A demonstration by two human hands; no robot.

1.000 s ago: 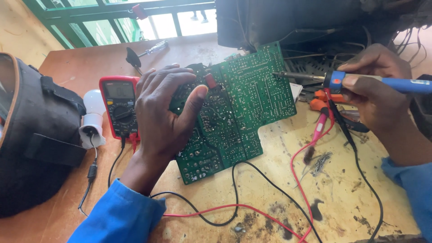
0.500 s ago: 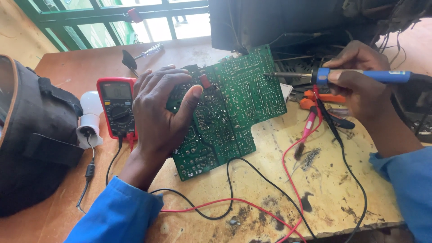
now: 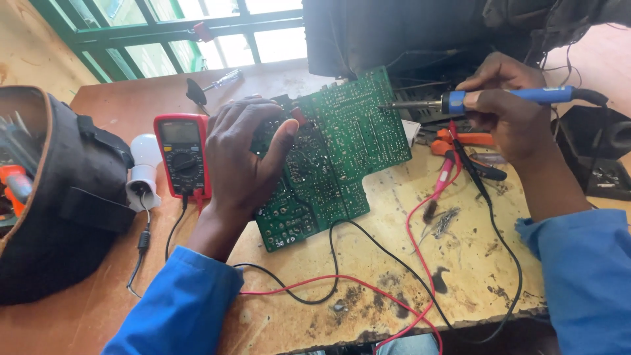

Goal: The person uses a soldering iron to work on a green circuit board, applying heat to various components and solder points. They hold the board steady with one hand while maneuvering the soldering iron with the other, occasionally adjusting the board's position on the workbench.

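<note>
— Holding the board (image 3: 342, 158) down, is that the left hand (image 3: 240, 158)?

— Yes. It lies palm down on the board's left end, fingers (image 3: 246, 118) spread over the far edge and the thumb (image 3: 284, 135) pressed on the green face. The board sits tilted across the middle of the bench (image 3: 460, 263), solder side up.

— And the right hand (image 3: 506, 118)?

— Its fingers are closed around a blue iron (image 3: 473, 100), held level with the tip pointing left, right at the board's far right corner. Whether the tip touches, I cannot tell.

— What lies around them?

— A red meter (image 3: 183, 154) just left of the left hand, with a white bulb (image 3: 143, 167) beside it and a dark bag (image 3: 59, 197) at the left edge. A screwdriver (image 3: 213, 84) lies far left of the board. Red and black leads (image 3: 342, 279) loop over the near part of the bench. Orange pliers (image 3: 463, 140) rest under the right hand, and a dark casing (image 3: 394, 33) stands at the far side.
</note>
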